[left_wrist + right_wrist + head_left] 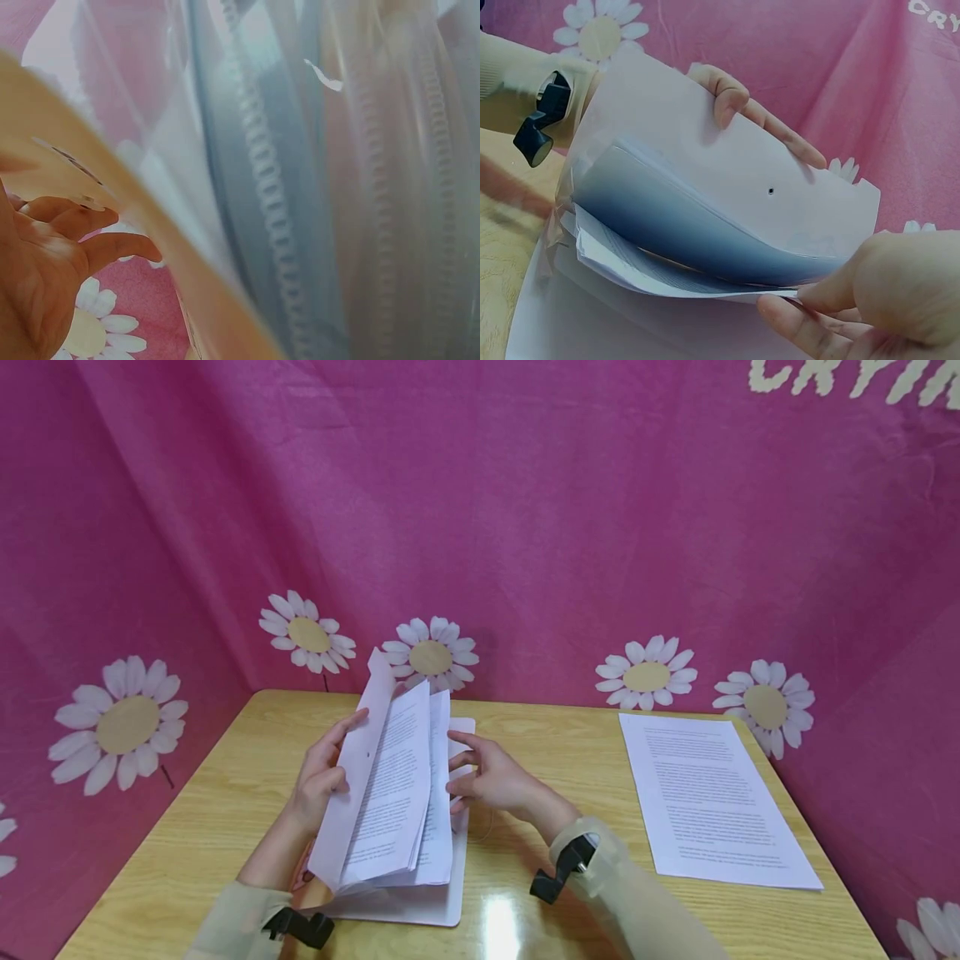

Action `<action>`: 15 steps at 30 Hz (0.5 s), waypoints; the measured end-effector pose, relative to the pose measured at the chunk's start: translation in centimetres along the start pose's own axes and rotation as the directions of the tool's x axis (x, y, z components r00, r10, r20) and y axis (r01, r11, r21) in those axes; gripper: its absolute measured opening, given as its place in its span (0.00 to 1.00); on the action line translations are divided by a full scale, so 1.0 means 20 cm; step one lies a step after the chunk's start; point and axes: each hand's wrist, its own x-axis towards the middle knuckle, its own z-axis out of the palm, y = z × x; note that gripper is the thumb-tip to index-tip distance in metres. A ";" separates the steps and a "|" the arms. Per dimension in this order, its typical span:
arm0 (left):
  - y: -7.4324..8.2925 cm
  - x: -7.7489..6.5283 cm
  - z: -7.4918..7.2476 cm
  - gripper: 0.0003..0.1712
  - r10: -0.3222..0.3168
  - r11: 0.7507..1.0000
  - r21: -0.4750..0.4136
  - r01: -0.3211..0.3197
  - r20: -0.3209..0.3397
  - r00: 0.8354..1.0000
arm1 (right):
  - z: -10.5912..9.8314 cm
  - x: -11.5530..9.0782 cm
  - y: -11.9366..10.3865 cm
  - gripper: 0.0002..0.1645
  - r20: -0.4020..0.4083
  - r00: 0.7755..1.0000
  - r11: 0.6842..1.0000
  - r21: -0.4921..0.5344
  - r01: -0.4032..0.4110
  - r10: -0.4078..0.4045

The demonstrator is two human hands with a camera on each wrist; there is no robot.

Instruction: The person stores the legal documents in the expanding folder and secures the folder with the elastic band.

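A pale folder [453,902] stands on the table, left of the middle, spread apart with printed sheets [392,781] between its covers. My left hand [318,781] grips its raised flap [362,768], thumb on the inner face and fingers behind. In the left wrist view, clear and bluish pockets [270,195] with patterned edges fill the folder's side. At the right edge of the sheets, my right hand [491,774] pinches paper between thumb and forefinger, clearest in the right wrist view. The sheets bow apart there, leaving a gap beside the flap [727,169].
A printed sheet [705,797] lies flat at the right of the wooden table [540,868]. Behind and beside the table hangs a pink cloth [525,527] with daisies. Each wrist wears a black camera mount [558,868].
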 end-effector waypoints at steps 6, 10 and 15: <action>0.01 0.00 0.01 0.54 -0.013 1.000 -0.029 0.013 -0.009 1.000 | 0.01 0.01 0.00 0.52 -0.007 1.000 0.999 -0.037 -0.025 0.025; 0.02 0.00 0.02 0.54 -0.008 0.999 -0.035 0.007 -0.024 1.000 | 0.01 0.01 0.00 0.52 -0.018 0.999 0.998 -0.041 -0.038 0.037; 0.02 0.00 0.02 0.54 -0.010 1.000 -0.028 0.009 -0.031 0.999 | 0.02 0.01 0.02 0.53 -0.020 0.999 0.999 -0.032 -0.040 0.039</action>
